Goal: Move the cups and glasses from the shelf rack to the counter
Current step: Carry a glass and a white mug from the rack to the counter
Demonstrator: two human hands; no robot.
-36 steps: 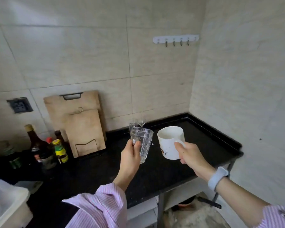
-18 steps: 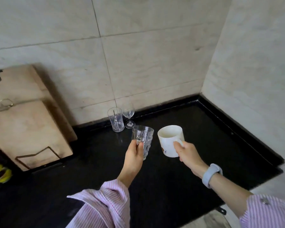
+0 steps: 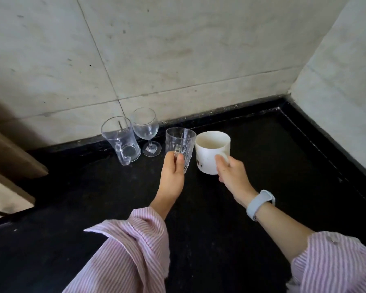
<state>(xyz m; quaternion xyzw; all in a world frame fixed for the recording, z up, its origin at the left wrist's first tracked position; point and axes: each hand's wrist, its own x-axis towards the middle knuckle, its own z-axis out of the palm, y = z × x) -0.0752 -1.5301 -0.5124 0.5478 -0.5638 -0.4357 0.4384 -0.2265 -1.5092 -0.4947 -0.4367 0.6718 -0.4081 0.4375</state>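
Where the black counter (image 3: 262, 187) meets the tiled back wall (image 3: 178, 49), four drinking vessels line up from left to right. Leftmost stands a clear glass mug (image 3: 122, 140) with its handle turned toward the camera, and just beside it a stemmed wine glass (image 3: 145, 132), both upright near the wall. Next comes a patterned clear tumbler (image 3: 181, 145), held by the left hand (image 3: 173, 176) — thumb and fingers pinch its lower part, and whether its base touches the counter cannot be told. Just right of it, rims nearly touching, is a white mug (image 3: 211, 152) with a small printed mark low on its side, stained faintly inside; the right hand (image 3: 232, 176) grips its handle with curled fingers. A pale wristband (image 3: 260, 204) sits on that wrist, and striped pink sleeves (image 3: 131, 250) cover both forearms. At far left a wooden board (image 3: 6, 155) leans on the wall. Right of the white mug the dark surface runs open to the corner, bounded by a raised edge (image 3: 317, 144) along the side wall.
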